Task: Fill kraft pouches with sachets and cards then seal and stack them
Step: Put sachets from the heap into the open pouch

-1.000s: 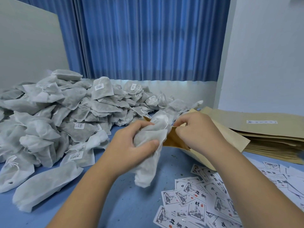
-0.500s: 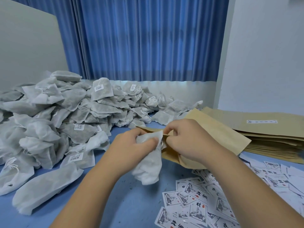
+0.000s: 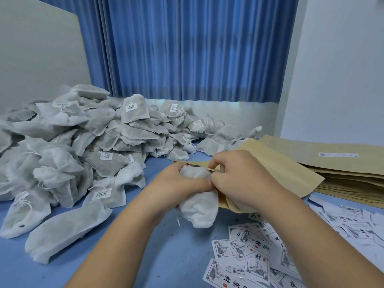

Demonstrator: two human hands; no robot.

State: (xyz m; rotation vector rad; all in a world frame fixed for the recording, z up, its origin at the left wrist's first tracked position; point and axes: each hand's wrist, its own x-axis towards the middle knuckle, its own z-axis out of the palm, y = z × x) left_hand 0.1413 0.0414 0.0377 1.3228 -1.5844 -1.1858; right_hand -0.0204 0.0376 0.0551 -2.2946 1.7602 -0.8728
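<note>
Sachet (image 3: pixel 199 210) at the mouth of the kraft pouch (image 3: pixel 291 169), middle of the table (image 3: pixel 166 256).
Left hand (image 3: pixel 176 183) grips the sachet, lengthwise near-to-far; right hand (image 3: pixel 243 177) pinches the pouch's lip, pouch stretching rightward, mouth facing left.

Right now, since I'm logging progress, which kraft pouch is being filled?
The loose pouch whose mouth the right hand pinches, the left hand holding a sachet at it; the others lie flat in the stack.

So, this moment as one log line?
step: fill pouch; left hand grips sachet; right hand pinches pouch mouth; sachet mostly outside
</note>
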